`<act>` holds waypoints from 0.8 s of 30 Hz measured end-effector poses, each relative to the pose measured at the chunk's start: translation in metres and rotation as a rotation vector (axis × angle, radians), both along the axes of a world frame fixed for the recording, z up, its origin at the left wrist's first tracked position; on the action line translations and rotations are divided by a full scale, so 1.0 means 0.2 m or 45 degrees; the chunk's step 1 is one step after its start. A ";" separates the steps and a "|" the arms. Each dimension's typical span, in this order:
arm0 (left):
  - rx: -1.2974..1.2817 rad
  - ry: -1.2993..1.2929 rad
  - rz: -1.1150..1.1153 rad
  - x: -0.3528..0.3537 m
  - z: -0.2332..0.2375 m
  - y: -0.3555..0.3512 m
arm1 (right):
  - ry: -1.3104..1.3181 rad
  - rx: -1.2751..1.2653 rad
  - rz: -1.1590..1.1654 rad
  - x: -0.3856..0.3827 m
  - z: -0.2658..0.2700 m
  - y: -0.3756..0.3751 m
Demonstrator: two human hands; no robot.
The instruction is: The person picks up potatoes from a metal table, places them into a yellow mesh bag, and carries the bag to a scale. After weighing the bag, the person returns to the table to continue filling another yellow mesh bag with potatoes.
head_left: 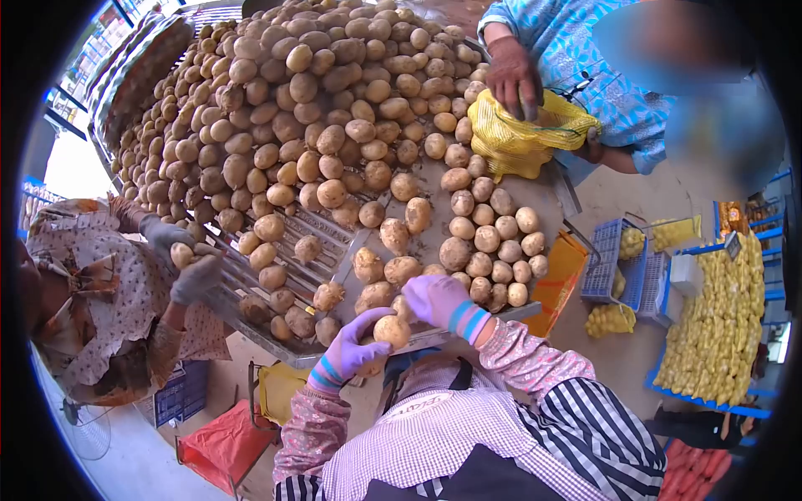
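Note:
My left hand (354,344), in a purple glove with a blue cuff, is closed on a round, pale potato (392,331) at the table's near edge. Another potato (373,367) shows just below that hand, partly covered. Palm down, my right hand (439,301) in the matching glove has its fingers curled over a potato (403,310); its thumb is hidden. Larger, rough potatoes (375,296) lie beside my hands on the metal table (430,178). Smaller round ones (485,239) form a group beyond my right hand.
A tall potato heap (276,92) covers the table's far side, with a slatted grate (322,238) at left. One co-worker's gloved hands (188,259) hold a potato; another handles a yellow mesh bag (522,134). Blue crates (614,259) and an orange board (558,275) stand right.

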State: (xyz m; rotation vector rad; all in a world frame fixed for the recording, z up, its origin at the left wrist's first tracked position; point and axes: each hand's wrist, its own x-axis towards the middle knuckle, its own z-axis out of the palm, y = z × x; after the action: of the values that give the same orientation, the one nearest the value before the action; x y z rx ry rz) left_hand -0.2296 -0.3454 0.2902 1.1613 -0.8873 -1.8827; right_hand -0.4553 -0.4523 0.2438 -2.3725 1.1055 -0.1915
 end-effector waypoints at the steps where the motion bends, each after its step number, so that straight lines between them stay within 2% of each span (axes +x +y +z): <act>1: 0.034 0.180 -0.010 0.00 0.02 0.02 | 0.082 0.013 -0.204 -0.01 0.05 -0.04; 2: 0.026 0.212 -0.002 0.00 0.04 0.04 | -0.124 0.240 -0.517 -0.02 0.09 -0.09; 3: 0.026 0.213 0.017 0.00 0.02 0.06 | -0.098 0.090 -0.606 -0.05 0.09 -0.13; 5: 0.113 0.409 0.280 -0.01 -0.05 0.12 | -0.056 -0.132 -0.562 -0.06 0.16 -0.18; 6: 0.134 0.469 0.359 -0.02 -0.08 0.14 | -0.058 -0.125 -0.550 -0.04 0.17 -0.18; 7: 0.136 0.466 0.373 -0.01 -0.16 0.17 | 0.115 -0.015 -0.366 -0.01 0.17 -0.19; 8: 0.235 0.673 0.441 0.01 -0.25 0.20 | 0.288 0.091 -0.179 0.02 0.18 -0.19; 9: 0.331 0.885 0.507 0.02 -0.30 0.23 | 0.290 0.090 -0.166 0.07 0.14 -0.17; 12: 0.306 1.099 0.573 -0.01 -0.27 0.22 | 0.618 0.082 -0.006 0.25 0.09 -0.13; 13: 0.295 1.214 0.585 0.00 -0.28 0.23 | 0.618 0.076 0.008 0.25 0.09 -0.15; 14: 0.256 1.365 0.593 0.00 -0.35 0.25 | 0.466 0.145 0.004 0.23 0.09 -0.17; 16: 0.258 1.358 0.660 0.00 -0.30 0.26 | 0.166 0.270 0.002 0.18 0.09 -0.21; 17: 0.265 1.351 0.729 -0.01 -0.28 0.25 | 0.175 0.262 0.025 0.15 0.10 -0.22; 19: 0.246 1.430 0.737 -0.03 -0.30 0.26 | -0.739 1.243 -0.014 0.13 0.17 -0.18; 21: 0.226 1.554 0.680 -0.06 -0.30 0.25 | -0.766 1.152 0.071 0.17 0.21 -0.11; 24: 0.168 1.559 0.700 -0.07 -0.34 0.29 | -0.999 1.068 -0.047 0.29 0.16 0.06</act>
State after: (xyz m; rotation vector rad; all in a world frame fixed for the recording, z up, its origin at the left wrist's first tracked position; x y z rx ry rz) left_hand -0.2444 -0.2881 0.2227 0.1097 0.2270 -1.7229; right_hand -0.3973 -0.4393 0.2761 -1.3280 0.6434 -0.5024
